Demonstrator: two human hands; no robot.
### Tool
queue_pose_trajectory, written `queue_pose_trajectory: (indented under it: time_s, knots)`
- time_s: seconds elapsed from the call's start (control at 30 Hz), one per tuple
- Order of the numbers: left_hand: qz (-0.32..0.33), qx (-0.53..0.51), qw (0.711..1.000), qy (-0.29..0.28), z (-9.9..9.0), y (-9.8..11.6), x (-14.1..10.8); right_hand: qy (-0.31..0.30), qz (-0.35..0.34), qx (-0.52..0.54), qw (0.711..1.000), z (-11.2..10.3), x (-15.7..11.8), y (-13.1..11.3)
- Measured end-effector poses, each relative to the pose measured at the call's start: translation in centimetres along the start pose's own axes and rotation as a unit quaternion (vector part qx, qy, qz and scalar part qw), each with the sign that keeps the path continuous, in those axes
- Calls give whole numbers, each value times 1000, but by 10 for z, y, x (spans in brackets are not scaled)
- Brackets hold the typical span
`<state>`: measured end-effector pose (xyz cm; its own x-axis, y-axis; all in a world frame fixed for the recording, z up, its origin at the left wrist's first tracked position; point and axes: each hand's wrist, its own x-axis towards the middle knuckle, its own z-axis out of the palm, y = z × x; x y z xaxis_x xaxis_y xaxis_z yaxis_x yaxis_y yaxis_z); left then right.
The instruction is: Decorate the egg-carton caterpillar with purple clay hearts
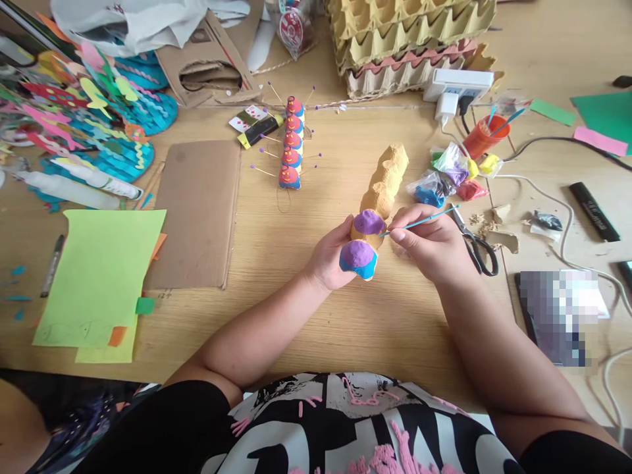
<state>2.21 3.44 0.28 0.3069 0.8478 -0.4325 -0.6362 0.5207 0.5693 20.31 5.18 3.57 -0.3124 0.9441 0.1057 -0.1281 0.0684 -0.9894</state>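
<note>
My left hand [333,258] is closed around the near end of an egg carton strip [386,176], a row of bumps tilted up and away from me. Purple clay covers the tops of the two nearest bumps, and blue clay edges the front one. The farther bumps are bare yellowish cardboard. Between thumb and fingers, my right hand [428,242] pinches a thin blue stick [424,220], its tip against the side of the second bump. Farther off stands a finished-looking caterpillar [291,141] with red faces, blue edges and purple-tipped sticks.
Scissors [476,245] and bagged coloured clay [447,176] lie to the right, near an orange cup [486,137]. Stacked egg trays [409,46] and a power strip [459,84] stand behind. Leftward are a cardboard sheet [195,210], green paper [101,276] and colourful paper crafts [118,145].
</note>
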Motion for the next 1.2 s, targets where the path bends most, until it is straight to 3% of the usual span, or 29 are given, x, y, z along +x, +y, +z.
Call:
queue_pose_trajectory:
  time_s: [0.17, 0.43, 0.6, 0.87, 1.0, 1.2]
  knots:
    - [-45, -26, 999, 8, 7, 5, -5, -16, -18, -17, 1000, 2, 4, 1]
    - [-50, -18, 999, 6, 8, 6, -7, 26, -98, -89, 991, 0, 5, 8]
    - [-62, -28, 998, 11, 12, 6, -9, 48, -113, -116, 986, -2, 1, 11]
    - [-67, -33, 997, 18, 13, 7, -10, 62, -133, -100, 984, 1, 1, 13]
    - [-67, -32, 996, 39, 17, 11, -11, 52, -122, -45, 990, 2, 4, 14]
    - [-96, -88, 991, 43, 25, 18, -18, 43, -109, -5, 993, 5, 5, 16]
